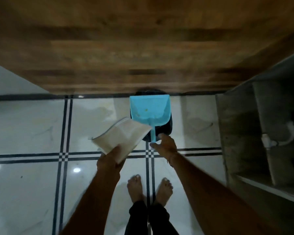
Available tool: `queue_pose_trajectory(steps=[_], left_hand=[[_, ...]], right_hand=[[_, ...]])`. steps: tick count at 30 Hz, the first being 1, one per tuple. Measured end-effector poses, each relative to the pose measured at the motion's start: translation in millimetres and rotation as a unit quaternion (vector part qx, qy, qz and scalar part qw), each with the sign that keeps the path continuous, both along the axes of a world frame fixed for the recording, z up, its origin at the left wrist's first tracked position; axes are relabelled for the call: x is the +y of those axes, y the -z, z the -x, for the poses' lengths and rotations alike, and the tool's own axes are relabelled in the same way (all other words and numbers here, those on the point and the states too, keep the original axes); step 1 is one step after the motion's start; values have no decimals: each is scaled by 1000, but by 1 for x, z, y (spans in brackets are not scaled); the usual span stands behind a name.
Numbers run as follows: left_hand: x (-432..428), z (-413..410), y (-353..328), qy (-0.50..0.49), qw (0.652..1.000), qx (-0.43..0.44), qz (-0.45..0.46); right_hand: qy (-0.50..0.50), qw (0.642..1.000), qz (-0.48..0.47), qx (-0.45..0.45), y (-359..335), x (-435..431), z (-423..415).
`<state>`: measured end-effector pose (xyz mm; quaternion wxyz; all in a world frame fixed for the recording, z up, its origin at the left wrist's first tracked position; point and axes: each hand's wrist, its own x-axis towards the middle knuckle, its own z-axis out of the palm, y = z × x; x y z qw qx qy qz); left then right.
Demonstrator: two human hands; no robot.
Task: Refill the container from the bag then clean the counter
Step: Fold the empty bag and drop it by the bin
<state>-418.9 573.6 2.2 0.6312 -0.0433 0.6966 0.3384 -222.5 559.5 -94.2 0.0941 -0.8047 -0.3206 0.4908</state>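
Note:
My left hand [111, 160] holds a flat, pale zip bag [120, 138] by its near corner, above the tiled floor. A light blue dustpan [149, 108] lies over a dark bin [168, 128] at the foot of the brown wooden cabinet front [126, 48]. A few crumbs sit in the pan. Its thin handle points back at me. My right hand [165, 145] is at the tip of that handle with thumb and fingers apart around it. Blur hides whether they grip it. No container or countertop is in view.
White glossy floor tiles [32, 129] with dark grid lines lie under me, and my bare feet [149, 187] stand just behind the bin. On the right is an open grey concrete shelf unit [241, 133] with a white pipe fitting inside.

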Motion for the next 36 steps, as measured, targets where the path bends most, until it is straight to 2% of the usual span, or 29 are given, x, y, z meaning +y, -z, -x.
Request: queue_pose_trajectory(steps=[6, 8, 9, 11, 13, 16, 18, 24, 26, 30, 31, 33, 36], left_hand=[[17, -7, 105, -53, 998, -39, 26], [20, -10, 127, -70, 996, -42, 32], [22, -13, 134, -75, 996, -43, 33], [23, -21, 138, -80, 995, -42, 34], [24, -35, 135, -78, 995, -41, 35], [28, -65, 130, -61, 996, -58, 41], [36, -89, 133, -37, 996, -74, 37], [68, -141, 170, 78, 994, -78, 27], [72, -141, 167, 166, 983, -59, 44], [72, -140, 118, 334, 938, 90, 18], [72, -146, 97, 386, 911, 141, -6], [68, -162, 49, 494, 834, 235, -71], [56, -205, -28, 608, 727, 283, -152]], right_hand=[[-99, 981, 66, -154, 115, 53, 8], [-74, 984, 55, -153, 134, 60, 10], [-19, 992, 28, -118, 138, 59, 8], [144, 988, -58, 1, 131, 45, 1], [234, 963, -132, 29, 110, 22, -13], [265, 948, -160, -65, 79, -17, -46], [289, 939, -159, -92, 63, -43, -69], [308, 938, -137, -77, 38, -101, -101], [307, 941, -119, -74, 30, -114, -102], [330, 937, -99, -58, -6, -138, -100], [343, 934, -93, -49, -20, -144, -102], [384, 919, -87, -25, -53, -155, -105], [456, 885, -96, 19, -117, -174, -115]])
